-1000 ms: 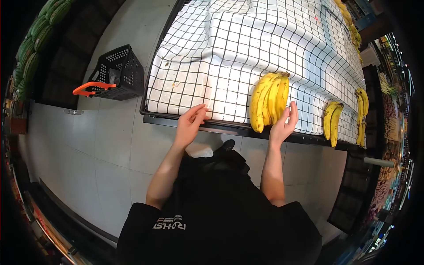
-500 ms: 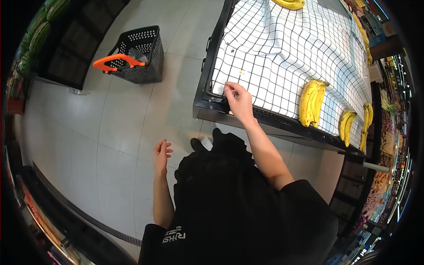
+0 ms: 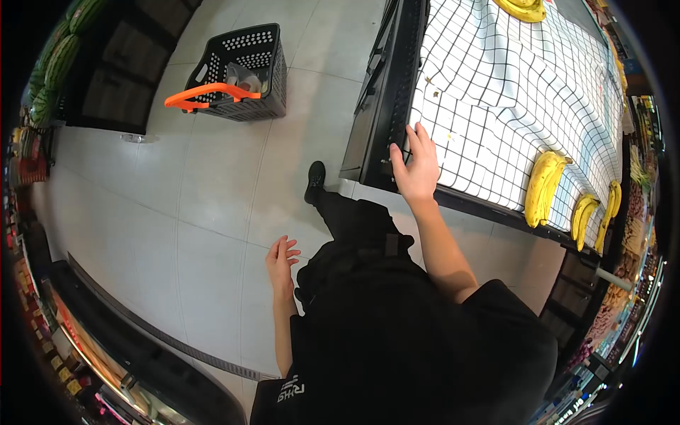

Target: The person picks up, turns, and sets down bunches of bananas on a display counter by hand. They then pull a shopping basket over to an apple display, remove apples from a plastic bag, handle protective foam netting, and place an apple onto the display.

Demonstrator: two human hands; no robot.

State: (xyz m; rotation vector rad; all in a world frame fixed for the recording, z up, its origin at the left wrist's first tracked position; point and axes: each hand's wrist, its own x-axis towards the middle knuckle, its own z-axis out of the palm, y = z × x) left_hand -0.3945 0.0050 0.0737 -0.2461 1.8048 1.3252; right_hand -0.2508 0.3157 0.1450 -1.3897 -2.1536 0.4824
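Observation:
My right hand (image 3: 416,168) is over the near left corner of a display stand, its fingers stretched and thumb apart, holding nothing. Beneath it lies a white cloth with black grid lines (image 3: 471,138); whether the fingertips touch it I cannot tell. My left hand (image 3: 282,261) hangs in the air over the floor, empty, with loosely bent fingers apart. A bunch of bananas (image 3: 547,188) rests on the cloth to the right of my right hand. Ahead on the floor stands a black shopping basket (image 3: 248,110) with an orange handle (image 3: 205,92) and a clear plastic bag (image 3: 241,76) inside.
Smaller banana bunches (image 3: 584,219) lie along the stand's right side, another bunch (image 3: 523,8) at its far end. The stand's black edge (image 3: 386,106) borders the tiled floor (image 3: 205,191). Watermelons (image 3: 57,71) are piled at far left. A dark case (image 3: 120,333) runs along the lower left.
My right hand has gone from fingers pinched together to spread. One foot has stepped forward. The basket now appears nearer, and the stand has shifted right in view.

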